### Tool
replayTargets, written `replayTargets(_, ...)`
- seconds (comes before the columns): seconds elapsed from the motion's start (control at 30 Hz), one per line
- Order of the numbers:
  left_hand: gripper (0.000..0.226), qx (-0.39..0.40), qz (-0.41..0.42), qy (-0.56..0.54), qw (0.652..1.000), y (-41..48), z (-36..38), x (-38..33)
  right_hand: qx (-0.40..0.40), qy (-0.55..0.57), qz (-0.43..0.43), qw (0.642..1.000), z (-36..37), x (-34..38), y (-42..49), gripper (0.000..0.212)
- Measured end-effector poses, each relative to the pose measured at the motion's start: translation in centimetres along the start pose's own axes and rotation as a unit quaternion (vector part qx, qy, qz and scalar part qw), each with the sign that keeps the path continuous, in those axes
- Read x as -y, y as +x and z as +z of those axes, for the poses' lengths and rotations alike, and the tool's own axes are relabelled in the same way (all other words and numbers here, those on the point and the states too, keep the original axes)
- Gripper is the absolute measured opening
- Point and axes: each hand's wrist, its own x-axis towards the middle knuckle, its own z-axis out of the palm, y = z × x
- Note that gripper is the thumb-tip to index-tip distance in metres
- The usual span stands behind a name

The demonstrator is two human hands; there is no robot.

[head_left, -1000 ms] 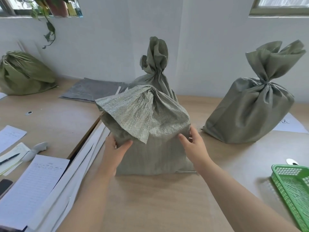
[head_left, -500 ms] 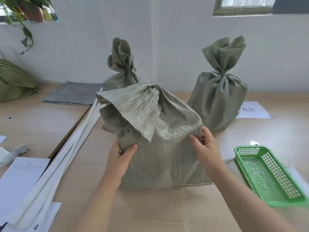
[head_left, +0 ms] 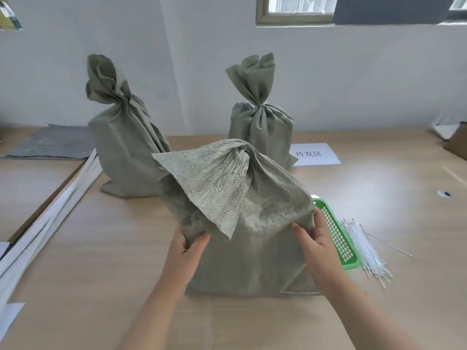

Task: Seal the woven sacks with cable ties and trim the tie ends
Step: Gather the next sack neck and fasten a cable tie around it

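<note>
Bare table (head_left: 106, 248) left of the grip; left hand (head_left: 183, 248) and right hand (head_left: 317, 238) clamp the near sack (head_left: 242, 213), green basket (head_left: 338, 238) just right.

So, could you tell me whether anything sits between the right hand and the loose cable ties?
Yes: the green basket lies between the right hand, gripping the near sack, and the cable ties.

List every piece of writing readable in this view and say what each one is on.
"待发区": printed in black on the white paper sheet lying flat on the wooden table, beside the tied grey-green woven sack at the back right.

No other writing is readable: none shows on the sacks, the green plastic basket or the papers at the left edge.
</note>
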Motion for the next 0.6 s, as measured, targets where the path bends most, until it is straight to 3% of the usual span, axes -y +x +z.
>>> replayTargets(0.27, 0.032, 0.004, 0.01, -0.027, 1.0, -3.3, 1.9, -0.9, -0.013, -0.008, 0.021, 1.0, -2.4, -0.8, -2.6, 0.039)
replayTargets(0.43, 0.062, 0.022, 0.016, -0.046, 0.999, -2.4, 0.2, -0.6, -0.014, -0.017, 0.04, 0.999, -1.6, -0.3, -3.3, 0.048)
replayTargets(0.6, 0.055, 0.031, 0.047, -0.053, 0.997, -2.3, -1.2, -1.2, -0.014, -0.053, 0.025, 0.998, -1.1, 0.3, -3.4, 0.049)
